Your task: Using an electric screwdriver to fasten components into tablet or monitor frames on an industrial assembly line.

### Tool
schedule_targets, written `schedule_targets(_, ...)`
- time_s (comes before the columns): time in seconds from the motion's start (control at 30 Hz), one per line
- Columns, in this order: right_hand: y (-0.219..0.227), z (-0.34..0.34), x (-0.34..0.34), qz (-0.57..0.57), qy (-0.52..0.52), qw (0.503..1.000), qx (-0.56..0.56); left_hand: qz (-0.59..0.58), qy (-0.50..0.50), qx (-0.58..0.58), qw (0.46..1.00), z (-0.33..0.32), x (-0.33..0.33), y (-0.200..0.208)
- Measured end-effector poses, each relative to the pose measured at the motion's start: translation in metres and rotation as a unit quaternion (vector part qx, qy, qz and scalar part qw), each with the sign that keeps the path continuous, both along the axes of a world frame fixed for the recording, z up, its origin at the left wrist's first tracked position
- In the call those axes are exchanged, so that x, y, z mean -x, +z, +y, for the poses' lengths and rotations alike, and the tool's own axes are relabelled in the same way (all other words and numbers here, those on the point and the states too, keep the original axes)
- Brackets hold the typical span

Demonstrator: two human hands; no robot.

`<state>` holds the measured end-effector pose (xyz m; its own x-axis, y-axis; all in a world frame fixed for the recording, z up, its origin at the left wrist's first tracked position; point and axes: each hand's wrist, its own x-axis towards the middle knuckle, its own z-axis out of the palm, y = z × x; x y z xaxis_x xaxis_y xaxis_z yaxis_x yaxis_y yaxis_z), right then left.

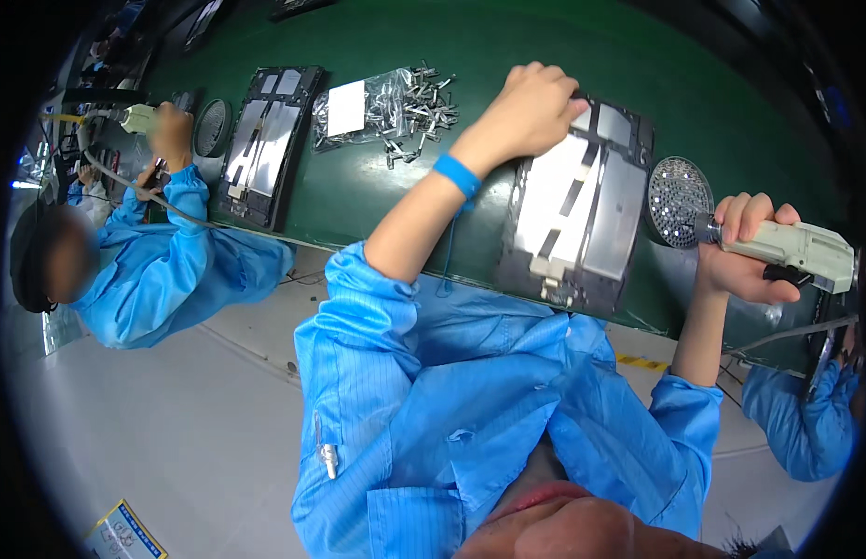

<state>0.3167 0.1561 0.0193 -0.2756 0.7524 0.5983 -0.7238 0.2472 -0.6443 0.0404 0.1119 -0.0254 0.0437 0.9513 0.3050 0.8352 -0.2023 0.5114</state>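
Note:
My left hand (535,107), with a blue band at its wrist, lies over the far left corner of an opened tablet (608,238). Its fingers are bent and closed together; whatever is under them is hidden. Silvery panels and dark strips show inside the tablet's black frame. My right hand (751,244) is wrapped round a pale electric screwdriver (805,250), held to the right of the tablet. The tool's front end points left, over the edge of a round dish (678,197) of small screws.
Left of my arm, a clear plastic bag (388,101) spills small metal parts (431,107) onto the green table (377,200). Another opened tablet (268,140) and a second round dish (212,128) lie farther left. A co-worker (163,252) works there; another's blue sleeve (796,410) appears at right.

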Motion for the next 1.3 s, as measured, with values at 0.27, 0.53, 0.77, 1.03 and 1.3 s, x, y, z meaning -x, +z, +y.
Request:
schedule_targets(0.27, 0.025, -0.017, 0.054, -0.104, -0.034, 0.993, -0.04, 0.049, 0.092, -0.089, 0.991, -0.046, 0.033, 0.019)
schedule_targets(0.53, 0.038, -0.008, 0.101, -0.107, -0.006, 0.993, -0.049, 0.138, 0.185, 0.044, 0.972, -0.053, 0.13, 0.026)
schedule_targets(0.77, 0.039, 0.005, 0.1, -0.072, -0.011, 0.994, -0.086, 0.115, 0.158, 0.064, 0.979, -0.045, 0.126, 0.024)
schedule_targets(1.03, 0.039, 0.017, 0.095, -0.044, -0.001, 0.996, -0.075, -0.115, 0.16, 0.026, 0.98, -0.045, 0.127, 0.033)
schedule_targets(1.3, 0.044, 0.019, 0.096, -0.056, -0.002, 0.997, -0.06, -0.472, 0.058, 0.049, 0.878, -0.041, 0.121, 0.017)
